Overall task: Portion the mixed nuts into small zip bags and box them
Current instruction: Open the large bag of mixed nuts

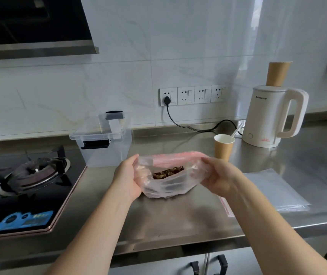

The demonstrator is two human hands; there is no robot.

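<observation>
A clear zip bag (168,185) with a pink-red zip strip stands on the steel counter, its mouth pulled wide. Brown mixed nuts (167,173) lie inside it. My left hand (128,175) grips the bag's left rim and my right hand (217,175) grips its right rim. A flat stack of empty clear zip bags (273,191) lies on the counter to the right. Behind the bag on the left stands a clear plastic box (107,149) with a lid and black clasps; its lid sits on top.
A brown paper cup (224,147) with a white spoon stands just behind the bag. A white electric kettle (271,118), plugged into the wall sockets, carries an upturned paper cup. The gas hob (29,175) fills the left. The counter's front edge (178,241) runs below my forearms.
</observation>
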